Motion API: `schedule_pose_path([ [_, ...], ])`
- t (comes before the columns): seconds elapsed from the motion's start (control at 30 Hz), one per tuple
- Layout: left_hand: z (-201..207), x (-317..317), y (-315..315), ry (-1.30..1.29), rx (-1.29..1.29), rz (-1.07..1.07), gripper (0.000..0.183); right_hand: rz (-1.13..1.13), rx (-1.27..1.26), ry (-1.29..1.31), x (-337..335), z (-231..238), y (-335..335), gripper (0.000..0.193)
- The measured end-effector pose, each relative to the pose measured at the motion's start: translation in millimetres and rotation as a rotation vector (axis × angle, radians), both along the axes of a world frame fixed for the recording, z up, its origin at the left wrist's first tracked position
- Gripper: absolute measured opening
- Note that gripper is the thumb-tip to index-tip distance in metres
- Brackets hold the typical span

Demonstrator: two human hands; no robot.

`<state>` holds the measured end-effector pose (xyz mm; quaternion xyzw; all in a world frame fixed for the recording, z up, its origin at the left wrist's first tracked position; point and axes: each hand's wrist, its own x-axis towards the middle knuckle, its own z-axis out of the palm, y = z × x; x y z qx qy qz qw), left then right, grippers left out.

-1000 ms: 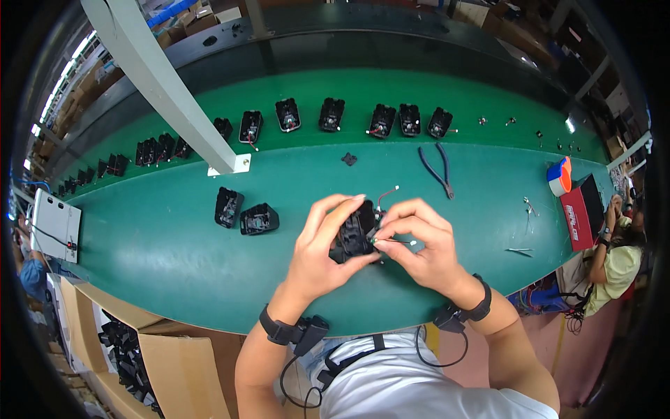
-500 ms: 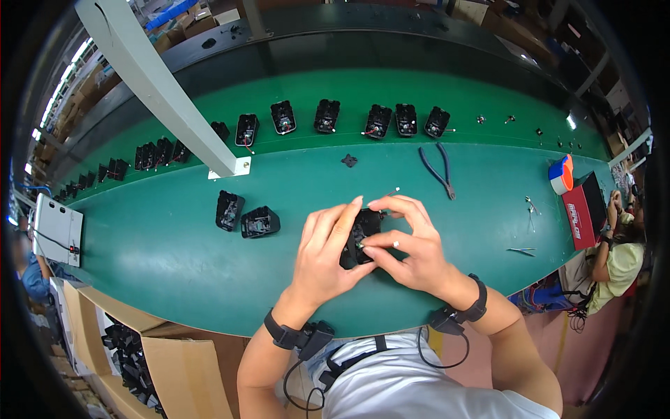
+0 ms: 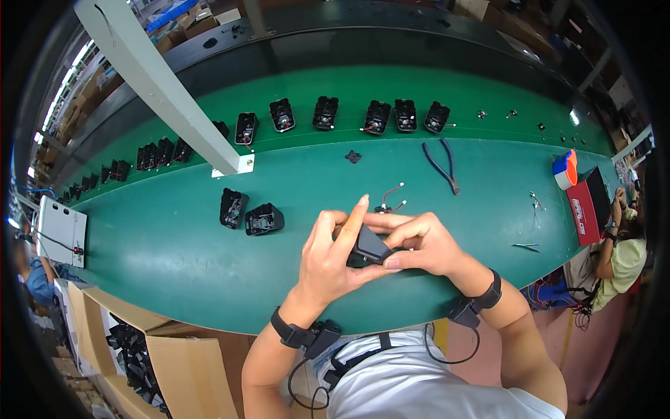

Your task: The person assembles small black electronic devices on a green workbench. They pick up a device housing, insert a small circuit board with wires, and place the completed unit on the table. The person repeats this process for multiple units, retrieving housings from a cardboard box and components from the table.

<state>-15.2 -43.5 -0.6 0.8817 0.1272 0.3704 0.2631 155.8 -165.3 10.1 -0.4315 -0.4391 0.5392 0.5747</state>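
Between my two hands is a black plastic housing [image 3: 370, 244], tilted so its smooth outer side faces up. My left hand [image 3: 326, 257] grips its left side, forefinger pointing up along it. My right hand [image 3: 427, 244] has its thumb and fingers on the housing's right end. Just beyond the fingers, red and black wires with white plugs [image 3: 392, 197] stick out; whether they are fixed to the housing is hidden. Two more open black housings [image 3: 233, 208] [image 3: 264, 219] lie to the left on the green bench. A small black cross-shaped part [image 3: 353, 157] lies farther back.
Blue-handled pliers [image 3: 442, 167] lie at back right. Several black housings with wires [image 3: 326, 114] line the green strip behind. A grey post [image 3: 160, 91] rises at left. On the right stand a red box [image 3: 581, 209] and an orange-blue container [image 3: 564, 170]; a co-worker [image 3: 618, 265] sits beyond.
The housing has been turned over: its open inside faced up between my hands, and now its smooth outside does. Wires with white plugs now show beyond my fingers.
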Motion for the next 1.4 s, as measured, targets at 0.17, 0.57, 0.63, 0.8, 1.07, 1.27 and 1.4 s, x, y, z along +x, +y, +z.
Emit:
schedule_pose_path([
  [0.17,2,0,2,0.035,0.09,-0.008,0.091,0.045,-0.085,0.084,0,-2,-2,0.019],
  [0.57,6,-15,24,0.078,0.041,0.302,0.051,-0.676,0.469,-1.496,128,50,21,0.023],
  [0.63,1,-20,35,0.202,0.116,0.439,0.048,-0.736,0.147,-1.52,192,38,16,0.025],
  [0.8,-3,-41,57,0.331,0.097,0.478,0.056,-0.611,-0.089,-1.609,253,-13,21,0.028],
  [1.07,-7,-46,59,0.457,-0.081,0.486,0.071,-0.498,-0.227,-1.786,253,-18,31,0.027],
  [1.27,-6,-62,68,0.605,-0.072,0.457,0.089,-0.565,-0.003,-1.515,253,5,18,0.048],
  [1.4,-13,-62,71,0.632,-0.13,0.394,0.082,-0.885,-0.227,-1.473,307,-25,-11,0.047],
])
